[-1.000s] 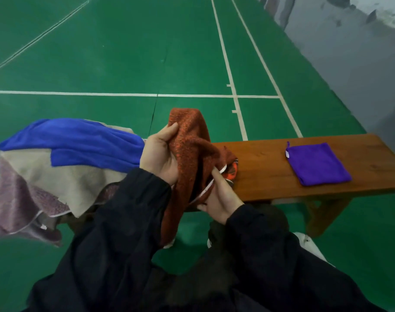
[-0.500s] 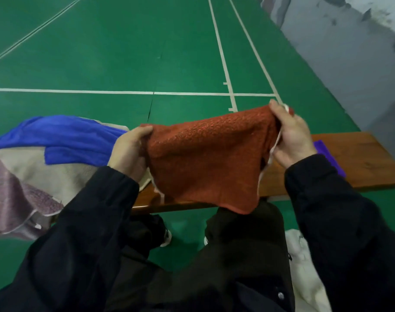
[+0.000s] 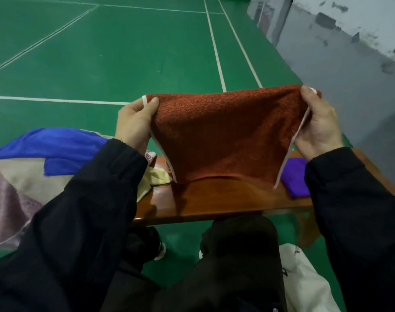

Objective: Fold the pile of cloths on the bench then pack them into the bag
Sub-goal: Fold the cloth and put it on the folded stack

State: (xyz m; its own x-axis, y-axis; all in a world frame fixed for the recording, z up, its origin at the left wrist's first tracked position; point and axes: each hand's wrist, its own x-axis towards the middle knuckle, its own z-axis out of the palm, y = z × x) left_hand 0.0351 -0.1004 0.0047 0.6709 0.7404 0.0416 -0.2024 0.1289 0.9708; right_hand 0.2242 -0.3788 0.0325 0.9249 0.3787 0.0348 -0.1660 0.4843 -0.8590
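Your white bag point(image 3: 304, 280) sits on the floor by your right leg, close to you. Your dark sleeves reach out over the wooden counter point(image 3: 214, 199). Your left hand point(image 3: 133, 122) pinches the top left corner of the rust-red cloth point(image 3: 223, 134), thumb on the front. Your right hand point(image 3: 318, 124) pinches the top right corner the same way. You hold the cloth up, stretched wide between both hands, and it hangs above the counter. It looks fuzzy and has a thin white edge down each side. Its bottom edge hangs just over the wood.

A folded purple cloth point(image 3: 296, 176) lies flat on the counter to the right, partly behind your right sleeve. The pile of cloths point(image 3: 34, 167) is on the left, with a blue one on top, then cream and pinkish ones.

Past the counter is a green court floor point(image 3: 124, 52) with white lines. A gray wall point(image 3: 349, 52) stands far off on the right.
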